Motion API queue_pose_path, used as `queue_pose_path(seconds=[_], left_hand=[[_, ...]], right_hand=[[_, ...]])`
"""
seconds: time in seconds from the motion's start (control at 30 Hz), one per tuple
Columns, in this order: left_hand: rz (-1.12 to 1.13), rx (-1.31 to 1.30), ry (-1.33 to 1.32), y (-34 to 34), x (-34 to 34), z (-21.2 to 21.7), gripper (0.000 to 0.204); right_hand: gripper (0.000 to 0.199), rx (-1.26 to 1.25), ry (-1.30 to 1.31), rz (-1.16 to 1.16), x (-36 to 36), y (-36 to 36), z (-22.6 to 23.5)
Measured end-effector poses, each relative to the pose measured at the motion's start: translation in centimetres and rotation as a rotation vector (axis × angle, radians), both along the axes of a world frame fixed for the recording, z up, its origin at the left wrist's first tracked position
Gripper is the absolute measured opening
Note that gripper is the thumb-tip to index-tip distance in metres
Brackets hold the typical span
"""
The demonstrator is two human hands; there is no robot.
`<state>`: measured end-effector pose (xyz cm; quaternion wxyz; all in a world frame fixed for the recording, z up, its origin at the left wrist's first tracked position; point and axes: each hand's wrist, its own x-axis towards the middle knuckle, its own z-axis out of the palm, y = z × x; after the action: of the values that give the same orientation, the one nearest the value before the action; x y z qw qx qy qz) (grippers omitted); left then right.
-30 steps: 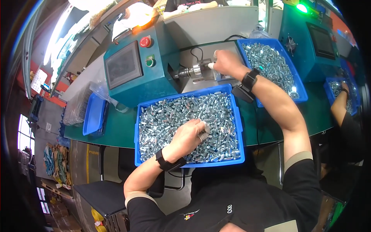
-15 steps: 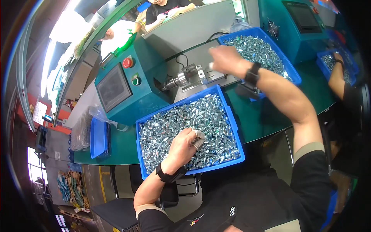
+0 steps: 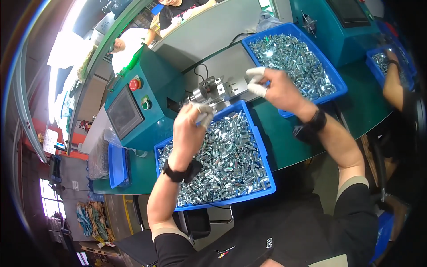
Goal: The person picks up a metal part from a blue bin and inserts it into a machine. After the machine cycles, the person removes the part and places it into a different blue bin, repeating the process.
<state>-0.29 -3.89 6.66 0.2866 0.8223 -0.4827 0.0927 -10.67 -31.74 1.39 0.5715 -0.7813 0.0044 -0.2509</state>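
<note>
My left hand [image 3: 189, 131], with pale finger covers on its fingertips, is raised over the far left part of the near blue tray [image 3: 270, 165]. Its fingers are pinched close to the machine's metal chuck [image 3: 199, 95]; what they hold is hidden. Small shiny metal sleeves [image 3: 235, 153] fill that tray. My right hand [image 3: 282, 91], its fingertips covered in white too, hovers between the metal fixture plate [image 3: 235, 86] and the far blue tray [image 3: 339, 84]. Thumb and fingers stand apart there, with nothing visible between them.
A teal machine [image 3: 153, 95] with a screen, a red button [image 3: 135, 84] and a green button stands at the left. Empty blue trays [image 3: 117, 164] lie beyond it. Another teal machine [image 3: 320, 26] is at the right, where a co-worker's arm [image 3: 393, 84] reaches into a tray. Two people are across the bench.
My left hand has risen from the metal sleeves in the near tray toward the chuck. My right hand has drawn slightly nearer and rightward, its fingers now spread. The view has shifted a little.
</note>
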Motion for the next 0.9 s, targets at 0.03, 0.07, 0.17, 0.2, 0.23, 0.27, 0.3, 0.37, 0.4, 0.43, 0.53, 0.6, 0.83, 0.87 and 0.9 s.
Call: queue_pose_path(seconds=[0.03,0.07,0.17,0.2,0.23,0.27,0.3,0.37,0.4,0.43,0.53,0.6,0.83,0.87,0.9], left_hand=[[-0.009,0.007,0.001,-1.3,1.0,0.1,0.014],[0.019,0.004,-0.028,-2.4,1.9,0.3,0.015],[0.046,0.029,-0.11,-4.7,4.0,0.0,0.018],[0.044,0.047,-0.164,-5.3,4.7,-0.2,0.019],[0.043,0.064,-0.217,-5.9,5.2,-0.5,0.021],[0.039,0.066,-0.22,-6.4,5.8,-0.8,0.021],[0.046,0.094,-0.233,-6.9,6.3,-1.1,0.022],[0.062,0.149,-0.26,-7.5,7.0,-1.7,0.025],[0.058,0.152,-0.261,-7.5,7.3,-2.0,0.025],[0.056,0.149,-0.258,-7.4,7.5,-2.2,0.025],[0.051,0.146,-0.244,-7.4,7.6,-2.6,0.024],[0.059,0.134,-0.237,-7.4,7.8,-2.7,0.025],[0.058,0.121,-0.241,-7.3,8.0,-2.8,0.024],[0.05,0.129,-0.258,-7.3,8.1,-2.8,0.024],[0.042,0.136,-0.275,-7.2,8.2,-2.8,0.024]], right_hand=[[0.042,0.007,0.001,-0.009,0.0,0.2,-0.8],[0.041,-0.03,0.008,-0.029,0.2,0.5,-1.7],[0.039,-0.1,0.025,-0.07,0.7,1.1,-3.2],[0.038,-0.116,-0.003,-0.078,0.7,1.1,-3.3],[0.037,-0.132,-0.03,-0.087,0.7,1.0,-3.3],[0.036,-0.149,-0.058,-0.096,0.7,1.0,-3.3],[0.036,-0.146,-0.056,-0.102,0.6,1.0,-3.3],[0.035,-0.133,-0.051,-0.093,0.3,1.0,-3.0],[0.035,-0.126,-0.049,-0.088,0.3,1.0,-2.9],[0.035,-0.123,-0.05,-0.091,0.3,1.0,-2.9],[0.034,-0.147,-0.044,-0.075,0.2,0.8,-3.0],[0.034,-0.145,-0.03,-0.075,0.2,0.7,-3.0],[0.033,-0.129,0.017,-0.057,0.3,0.7,-2.9],[0.032,-0.125,0.024,-0.056,0.3,0.7,-2.9],[0.032,-0.122,0.032,-0.056,0.2,0.7,-2.9]])
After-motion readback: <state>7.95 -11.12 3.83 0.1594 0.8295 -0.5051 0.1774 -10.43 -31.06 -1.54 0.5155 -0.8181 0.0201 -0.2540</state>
